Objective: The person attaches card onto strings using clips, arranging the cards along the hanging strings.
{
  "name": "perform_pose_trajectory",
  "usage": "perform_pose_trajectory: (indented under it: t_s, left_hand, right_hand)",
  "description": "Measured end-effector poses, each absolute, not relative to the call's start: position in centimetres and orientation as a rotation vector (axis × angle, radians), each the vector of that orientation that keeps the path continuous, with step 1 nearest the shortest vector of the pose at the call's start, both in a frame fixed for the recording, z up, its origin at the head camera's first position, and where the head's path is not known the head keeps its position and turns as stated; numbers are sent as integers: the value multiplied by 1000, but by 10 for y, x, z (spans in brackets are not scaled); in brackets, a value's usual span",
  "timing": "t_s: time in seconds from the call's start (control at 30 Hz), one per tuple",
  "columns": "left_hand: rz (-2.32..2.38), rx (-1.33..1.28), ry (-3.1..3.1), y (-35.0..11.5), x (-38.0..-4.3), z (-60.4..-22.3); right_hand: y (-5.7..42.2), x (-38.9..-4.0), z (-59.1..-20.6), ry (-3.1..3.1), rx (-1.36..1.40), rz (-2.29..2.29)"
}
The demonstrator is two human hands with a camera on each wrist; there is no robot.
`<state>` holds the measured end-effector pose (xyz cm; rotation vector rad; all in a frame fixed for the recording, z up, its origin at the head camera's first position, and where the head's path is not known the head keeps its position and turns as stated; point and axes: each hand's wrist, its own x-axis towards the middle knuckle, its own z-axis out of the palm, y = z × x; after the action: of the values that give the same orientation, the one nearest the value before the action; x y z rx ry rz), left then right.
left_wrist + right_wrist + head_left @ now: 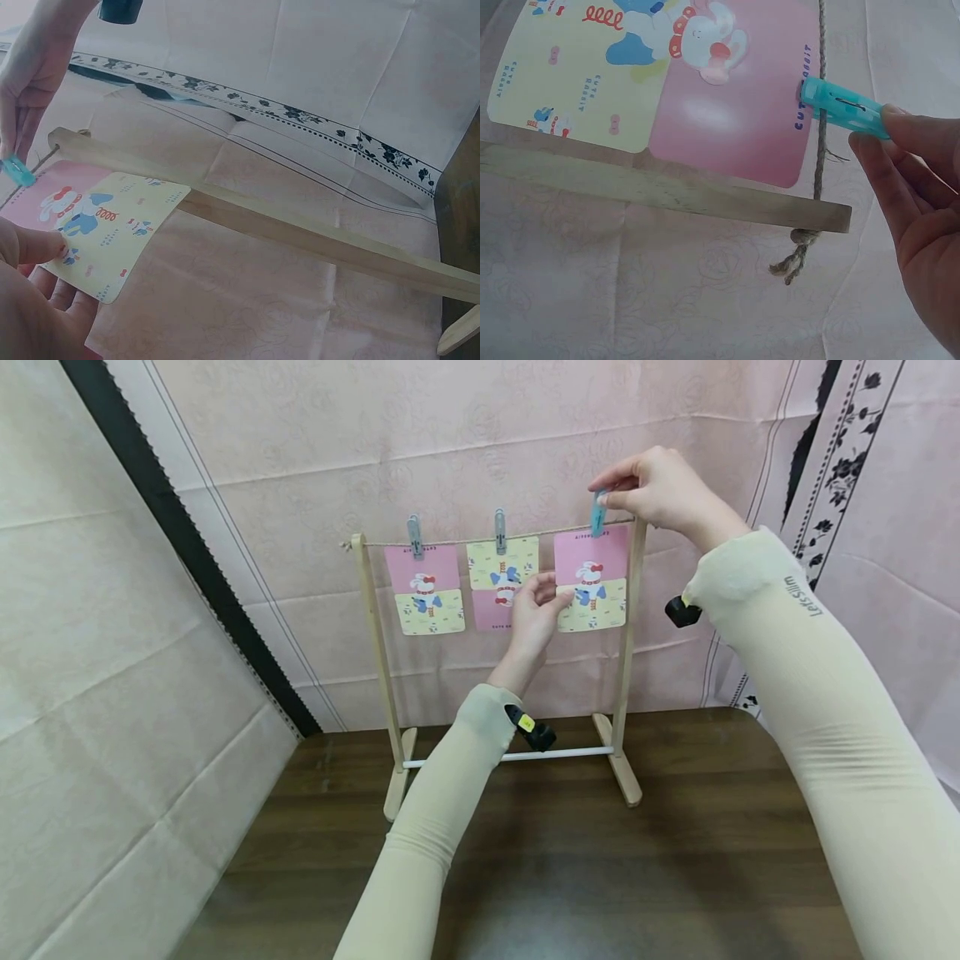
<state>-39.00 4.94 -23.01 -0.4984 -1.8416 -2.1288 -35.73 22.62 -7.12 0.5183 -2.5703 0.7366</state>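
Observation:
My right hand [663, 493] pinches the top end of a teal clothespin [844, 106] between thumb and fingers. The clothespin sits across the rope [821, 161], its lower end at the pink top edge of the right-hand card [592, 614]. This card is pink above and yellow below, with a white rabbit. Its lower left edge is pinched by my left hand [532, 620], thumb in front and fingers behind, as the left wrist view shows. A second card [491, 612], yellow above, hangs behind my left fingers from a clothespin [500, 531].
A third card [429, 614] hangs at the left from its own clothespin [415, 537]. The rope is strung between two wooden posts [625, 660] on feet, joined low down by a white rod [558, 752]. The frame stands on a brown table [570, 877] before a pink cloth backdrop [300, 527].

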Motion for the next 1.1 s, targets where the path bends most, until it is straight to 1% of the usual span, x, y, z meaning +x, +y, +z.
perform_pose_trajectory:
  t_s: [0.37, 1.1]
  left_hand:
    - [-2154, -540, -1839, 48, -390, -229]
    - [-2153, -525, -1825, 49, -393, -232]
  right_hand:
    - [223, -357, -73, -2596, 557, 726]
    - [223, -360, -69, -2663, 585, 677]
